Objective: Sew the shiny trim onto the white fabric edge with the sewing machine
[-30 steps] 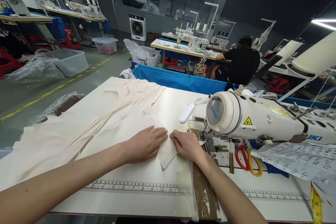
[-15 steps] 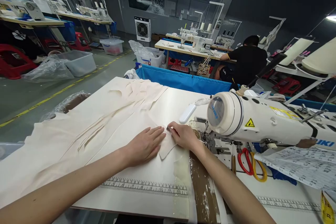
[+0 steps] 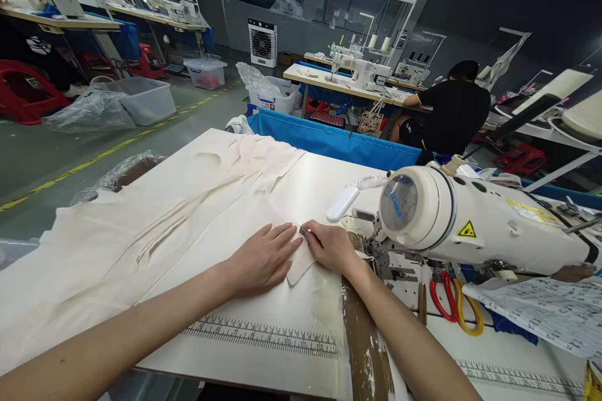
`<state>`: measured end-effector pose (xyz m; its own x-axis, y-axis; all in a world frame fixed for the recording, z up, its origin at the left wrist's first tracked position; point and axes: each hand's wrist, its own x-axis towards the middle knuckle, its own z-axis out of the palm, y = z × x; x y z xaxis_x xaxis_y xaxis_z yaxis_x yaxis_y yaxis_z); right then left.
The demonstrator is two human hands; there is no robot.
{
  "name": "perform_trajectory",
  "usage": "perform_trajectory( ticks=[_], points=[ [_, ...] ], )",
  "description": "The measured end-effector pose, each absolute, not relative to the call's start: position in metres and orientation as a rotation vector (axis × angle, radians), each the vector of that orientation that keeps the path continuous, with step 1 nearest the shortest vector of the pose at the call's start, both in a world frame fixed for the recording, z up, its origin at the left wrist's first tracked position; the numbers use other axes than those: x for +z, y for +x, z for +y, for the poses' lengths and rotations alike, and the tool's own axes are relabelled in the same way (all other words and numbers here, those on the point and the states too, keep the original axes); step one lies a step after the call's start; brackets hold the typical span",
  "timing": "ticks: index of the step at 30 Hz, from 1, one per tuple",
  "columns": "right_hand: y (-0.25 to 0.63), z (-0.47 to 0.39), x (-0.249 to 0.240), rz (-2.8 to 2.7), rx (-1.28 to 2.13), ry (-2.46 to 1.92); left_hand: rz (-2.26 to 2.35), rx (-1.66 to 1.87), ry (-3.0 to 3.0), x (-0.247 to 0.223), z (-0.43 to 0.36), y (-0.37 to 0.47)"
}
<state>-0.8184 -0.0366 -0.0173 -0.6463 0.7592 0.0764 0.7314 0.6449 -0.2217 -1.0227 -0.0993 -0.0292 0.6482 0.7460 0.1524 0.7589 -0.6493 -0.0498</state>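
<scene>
One cream cloth (image 3: 117,232) lies creased on the table (image 3: 235,366), left of the white sewing machine (image 3: 475,219). The left hand (image 3: 266,260), farther from the machine than the right, presses flat on the cloth, fingers extended and gripping nothing. The right hand (image 3: 332,247), nearer the machine, has thumb and forefinger together on a small dark piece (image 3: 301,231) at the cloth. Red and yellow handle loops (image 3: 444,302) lie below the machine's arm.
</scene>
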Motion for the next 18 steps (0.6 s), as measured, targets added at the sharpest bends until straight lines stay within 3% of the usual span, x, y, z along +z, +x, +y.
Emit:
perform_trajectory(
  ticks=[18],
  points=[
    [-0.792, -0.041, -0.003, -2.825, 0.198, -1.288, -1.283, -0.212, -2.819, -0.029, -0.09, -1.028]
  ],
)
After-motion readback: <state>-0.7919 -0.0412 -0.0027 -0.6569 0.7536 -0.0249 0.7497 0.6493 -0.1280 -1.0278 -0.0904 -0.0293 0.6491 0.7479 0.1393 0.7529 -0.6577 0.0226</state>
